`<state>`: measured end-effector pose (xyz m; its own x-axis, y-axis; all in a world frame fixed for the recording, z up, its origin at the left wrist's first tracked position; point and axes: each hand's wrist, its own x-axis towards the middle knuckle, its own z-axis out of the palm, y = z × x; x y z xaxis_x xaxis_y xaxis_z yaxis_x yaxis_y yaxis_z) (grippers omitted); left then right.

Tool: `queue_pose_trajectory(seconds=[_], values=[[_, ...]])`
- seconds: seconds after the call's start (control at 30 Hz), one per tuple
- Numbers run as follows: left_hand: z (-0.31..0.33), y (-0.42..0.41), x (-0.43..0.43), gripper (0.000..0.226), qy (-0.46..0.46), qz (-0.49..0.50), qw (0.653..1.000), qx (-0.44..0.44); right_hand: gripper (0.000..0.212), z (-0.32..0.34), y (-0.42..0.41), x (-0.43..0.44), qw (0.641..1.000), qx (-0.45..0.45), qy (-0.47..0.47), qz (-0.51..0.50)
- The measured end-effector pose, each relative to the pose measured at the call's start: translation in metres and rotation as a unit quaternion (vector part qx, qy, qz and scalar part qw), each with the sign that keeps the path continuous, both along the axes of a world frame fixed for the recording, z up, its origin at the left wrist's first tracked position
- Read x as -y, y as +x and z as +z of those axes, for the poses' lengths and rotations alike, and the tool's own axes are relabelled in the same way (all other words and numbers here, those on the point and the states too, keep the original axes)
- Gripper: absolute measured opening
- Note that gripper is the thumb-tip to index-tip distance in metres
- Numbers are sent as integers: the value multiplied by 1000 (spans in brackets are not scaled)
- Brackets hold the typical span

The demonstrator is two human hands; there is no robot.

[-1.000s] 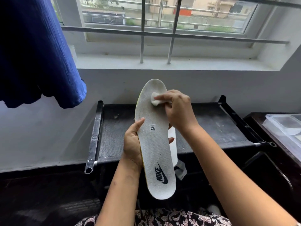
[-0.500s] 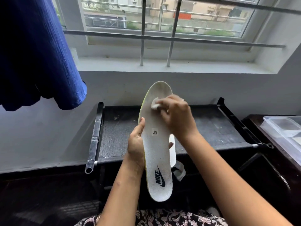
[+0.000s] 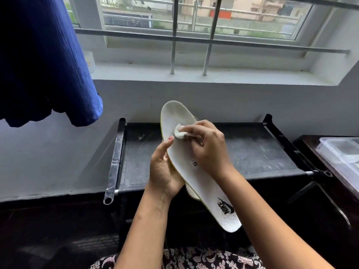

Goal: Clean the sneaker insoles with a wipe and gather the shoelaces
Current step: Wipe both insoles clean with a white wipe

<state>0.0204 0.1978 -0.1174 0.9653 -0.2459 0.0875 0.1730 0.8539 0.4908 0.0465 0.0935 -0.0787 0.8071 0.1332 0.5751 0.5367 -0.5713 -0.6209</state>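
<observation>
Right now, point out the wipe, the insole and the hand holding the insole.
wipe (image 3: 179,132), head view, the bunched white wad.
insole (image 3: 202,181), head view, its bare middle below the label.
left hand (image 3: 164,171), head view, the base of its thumb.

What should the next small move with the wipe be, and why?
Probably draw the wipe down the insole toward the heel. The right hand pinches it against the forefoot, while the stretch down to the logo lies uncovered below. The left hand grips the insole's edge mid-length, steadying it for that stroke.
</observation>
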Motion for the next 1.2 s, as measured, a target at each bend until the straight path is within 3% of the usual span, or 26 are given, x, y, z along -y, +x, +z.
queue_pose_trajectory(seconds=[0.23, 0.4, 0.57, 0.73, 1.0, 1.13, 1.2], values=[[-2, 1, -5, 48, -36, 7, 998, -54, 24, -16, -10, -3, 997, 1, -73, 35], [-2, 1, -2, 48, -61, 15, 996, -63, 12, -13, -11, -9, 958, 117, -239, -111], [1, -1, 3, 46, -65, 30, 996, -51, 22, -12, 1, -12, 926, 131, -284, -211], [3, -3, 7, 48, -32, 33, 998, -45, 12, 2, 14, -11, 929, 89, -266, -241], [5, -5, 3, 49, -46, 23, 998, -43, 10, -3, -4, -8, 963, 77, -186, -181], [4, -4, -3, 49, -44, 7, 997, -63, 8, -11, -26, -13, 964, 71, -210, -149], [3, -5, -6, 54, -28, -13, 996, -80, 7, -4, -33, -9, 975, 23, -206, -80]])
